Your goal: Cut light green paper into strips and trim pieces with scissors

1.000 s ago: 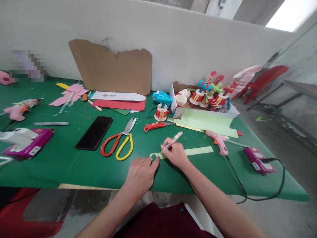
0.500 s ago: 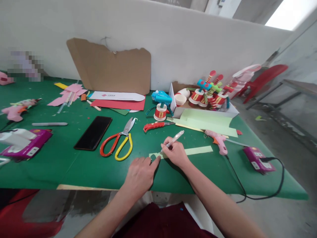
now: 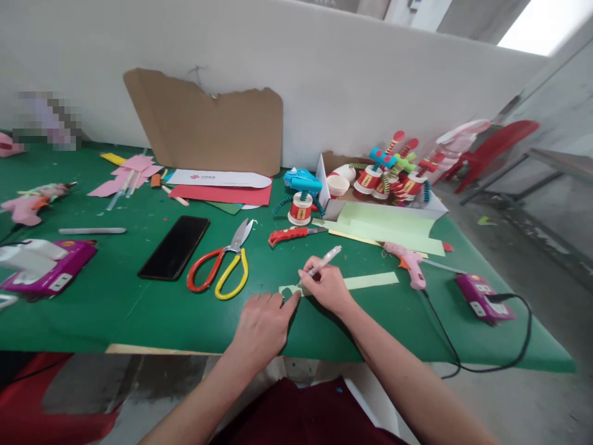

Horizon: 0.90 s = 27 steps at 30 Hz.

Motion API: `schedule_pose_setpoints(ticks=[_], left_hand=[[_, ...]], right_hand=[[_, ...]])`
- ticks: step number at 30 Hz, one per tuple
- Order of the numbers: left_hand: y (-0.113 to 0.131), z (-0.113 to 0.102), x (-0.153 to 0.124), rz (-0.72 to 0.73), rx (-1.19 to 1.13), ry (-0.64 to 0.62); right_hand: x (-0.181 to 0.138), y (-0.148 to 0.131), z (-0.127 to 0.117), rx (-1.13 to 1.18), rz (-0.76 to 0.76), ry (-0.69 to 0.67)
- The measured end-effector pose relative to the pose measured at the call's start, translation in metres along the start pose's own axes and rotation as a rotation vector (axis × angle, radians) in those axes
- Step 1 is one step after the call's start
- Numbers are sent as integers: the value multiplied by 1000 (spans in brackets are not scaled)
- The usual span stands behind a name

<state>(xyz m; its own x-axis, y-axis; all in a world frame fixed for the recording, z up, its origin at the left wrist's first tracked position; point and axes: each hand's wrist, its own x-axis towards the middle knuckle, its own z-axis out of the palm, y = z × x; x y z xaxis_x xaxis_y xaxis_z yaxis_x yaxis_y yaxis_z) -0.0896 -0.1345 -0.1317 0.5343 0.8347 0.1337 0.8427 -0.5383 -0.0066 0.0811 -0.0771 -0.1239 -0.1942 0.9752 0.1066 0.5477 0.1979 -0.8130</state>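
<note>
A pale green paper strip (image 3: 373, 280) lies flat on the table in front of me. My right hand (image 3: 327, 289) is closed around a white pen (image 3: 327, 259), its tip down at the strip's left part. My left hand (image 3: 264, 318) rests palm down at the strip's left end, thumb and index finger apart and pressing on it. Between those two fingers a dark green rounded patch shows; I cannot tell whether it is a hole or a separate piece. Left of my hands lie scissors (image 3: 227, 262) with one red and one yellow handle.
A black phone (image 3: 175, 247) lies left of the scissors. Beyond the strip are a red-handled knife (image 3: 290, 235) and a paper-cup figure (image 3: 300, 209). A box (image 3: 433, 207) holds more figures. On the right, a pink glue gun (image 3: 407, 262) has its cord near a purple power strip (image 3: 484, 300).
The pen has shifted slightly to the left and its upper end tilts a little differently. My left hand stays in place on the strip.
</note>
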Motion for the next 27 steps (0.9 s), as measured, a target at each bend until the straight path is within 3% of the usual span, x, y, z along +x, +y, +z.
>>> schedule_pose_setpoints(ticks=[27], left_hand=[[1,1,-1,3,-2,5]], right_hand=[[0,-3,-2,1,14,-1]])
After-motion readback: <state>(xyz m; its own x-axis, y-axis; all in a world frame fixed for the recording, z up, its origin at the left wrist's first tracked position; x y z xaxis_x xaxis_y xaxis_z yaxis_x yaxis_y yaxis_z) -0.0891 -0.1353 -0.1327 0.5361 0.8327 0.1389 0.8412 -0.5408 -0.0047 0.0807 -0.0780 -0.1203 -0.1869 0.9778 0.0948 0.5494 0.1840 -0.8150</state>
